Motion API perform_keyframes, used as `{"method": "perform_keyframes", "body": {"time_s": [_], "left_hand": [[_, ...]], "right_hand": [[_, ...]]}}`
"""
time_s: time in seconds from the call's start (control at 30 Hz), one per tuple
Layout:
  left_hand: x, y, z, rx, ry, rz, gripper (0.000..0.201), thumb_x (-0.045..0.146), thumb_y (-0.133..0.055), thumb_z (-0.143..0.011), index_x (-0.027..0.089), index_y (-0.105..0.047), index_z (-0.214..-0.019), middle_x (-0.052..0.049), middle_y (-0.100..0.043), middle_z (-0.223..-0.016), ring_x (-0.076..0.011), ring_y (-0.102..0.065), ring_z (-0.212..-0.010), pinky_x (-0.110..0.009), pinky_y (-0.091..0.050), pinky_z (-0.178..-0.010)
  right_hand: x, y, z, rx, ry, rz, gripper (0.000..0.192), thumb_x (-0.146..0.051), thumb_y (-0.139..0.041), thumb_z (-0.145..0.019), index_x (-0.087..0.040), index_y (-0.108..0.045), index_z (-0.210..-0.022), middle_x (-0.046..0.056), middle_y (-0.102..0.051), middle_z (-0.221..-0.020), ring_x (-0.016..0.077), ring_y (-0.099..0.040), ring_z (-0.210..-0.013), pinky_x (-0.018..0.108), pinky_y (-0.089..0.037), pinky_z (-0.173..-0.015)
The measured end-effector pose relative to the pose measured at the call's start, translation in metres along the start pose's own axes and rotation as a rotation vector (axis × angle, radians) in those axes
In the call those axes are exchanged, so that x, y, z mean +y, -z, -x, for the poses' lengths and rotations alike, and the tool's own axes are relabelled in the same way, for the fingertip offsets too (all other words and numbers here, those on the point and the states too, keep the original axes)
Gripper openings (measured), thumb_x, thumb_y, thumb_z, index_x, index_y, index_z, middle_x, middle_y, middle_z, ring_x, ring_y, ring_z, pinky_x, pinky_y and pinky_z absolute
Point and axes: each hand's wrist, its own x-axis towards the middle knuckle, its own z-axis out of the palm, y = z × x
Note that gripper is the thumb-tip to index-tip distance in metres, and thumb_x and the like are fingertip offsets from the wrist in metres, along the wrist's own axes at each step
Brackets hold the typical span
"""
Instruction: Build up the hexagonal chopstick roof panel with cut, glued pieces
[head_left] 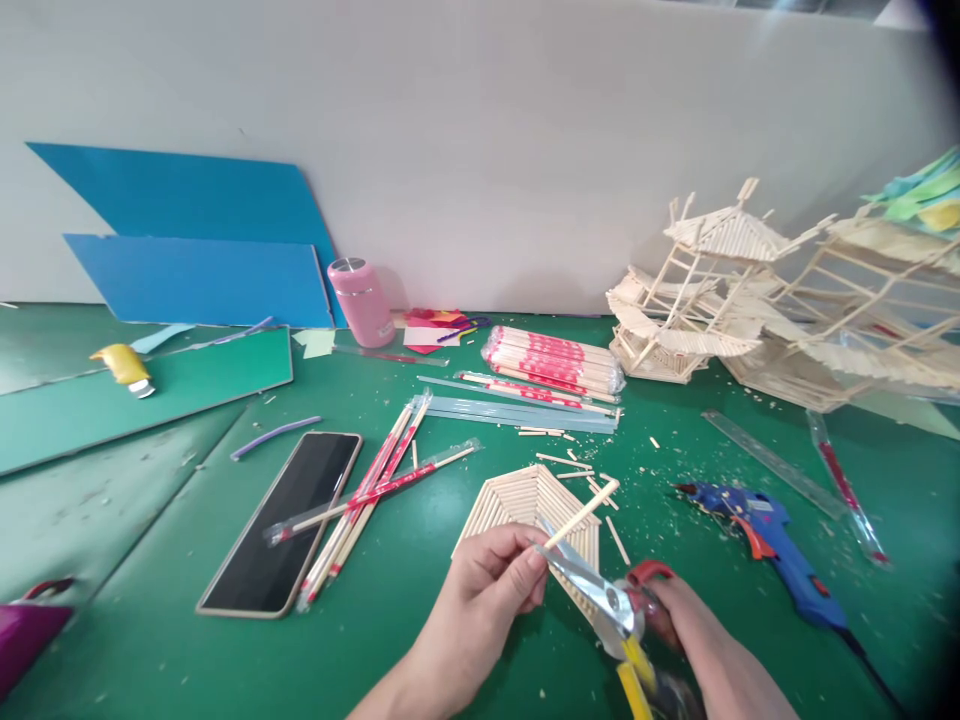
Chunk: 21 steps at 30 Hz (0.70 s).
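Head view: the green tabletop runs back to a pale wall, and its near edge is out of frame. Bare mat lies open to the left of the hands, between them and the phone, and along the bottom of the picture. To the right the room is tighter: the blue glue gun lies just beside the right hand, its cord trailing off to the lower right corner, with a clear ruler beyond it. Behind the hands sit a packed bundle of chopsticks and the stick models against the wall; loose offcuts litter the mat between.

The stick is thin, pale wood, tilted up to the right, its lower end at the fingertips and its upper end free above a flat fan-shaped panel of glued sticks lying on the mat.

The left hand has its grip pressed together, thumb and forefinger pinching the stick's lower end. The right hand is wrapped around the red and yellow handles of the scissors; the blades stand slightly parted, their tips at the stick just by the left fingertips.
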Motion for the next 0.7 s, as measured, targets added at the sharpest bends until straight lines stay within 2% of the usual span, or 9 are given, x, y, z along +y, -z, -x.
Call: {"method": "perform_keyframes", "body": {"time_s": [0.17,0.37,0.53,0.7], "left_hand": [[-0.002,0.004,0.001,-0.013,-0.041,-0.110,0.022,0.038,-0.062,-0.077,0.016,-0.064,-0.077,0.004,-0.045,-0.055,-0.0065,-0.037,-0.053,-0.018,-0.026,-0.049],[0.001,0.003,0.003,-0.006,-0.030,-0.211,0.028,0.041,-0.060,-0.077,0.014,-0.063,-0.069,0.002,-0.045,-0.055,-0.0079,-0.036,-0.052,-0.020,-0.027,-0.049],[0.003,0.003,0.002,0.000,-0.082,-0.259,0.026,0.039,-0.060,-0.077,0.015,-0.065,-0.070,0.001,-0.046,-0.057,-0.0093,-0.036,-0.053,-0.021,-0.028,-0.049],[0.005,0.003,0.001,-0.025,-0.124,-0.293,0.027,0.038,-0.057,-0.080,0.015,-0.065,-0.067,0.001,-0.046,-0.058,-0.0100,-0.037,-0.055,-0.022,-0.029,-0.051]], "right_hand": [[0.002,0.003,-0.001,0.052,0.104,0.130,0.090,-0.042,-0.063,-0.062,-0.016,-0.015,-0.134,0.020,-0.055,-0.121,0.0341,-0.057,-0.104,0.037,-0.055,-0.075],[0.002,0.008,0.002,-0.005,0.061,0.098,0.093,-0.044,-0.062,-0.065,-0.016,-0.010,-0.136,0.020,-0.050,-0.126,0.0359,-0.052,-0.109,0.042,-0.053,-0.081],[-0.002,0.008,0.000,-0.017,0.003,0.005,0.085,-0.036,-0.064,-0.062,-0.015,-0.022,-0.133,0.018,-0.048,-0.129,0.0363,-0.050,-0.112,0.043,-0.051,-0.085],[-0.015,0.015,-0.006,0.024,-0.087,-0.202,0.072,-0.026,-0.064,-0.056,-0.019,-0.043,-0.124,0.011,-0.057,-0.121,0.0340,-0.059,-0.101,0.037,-0.053,-0.080]]}}
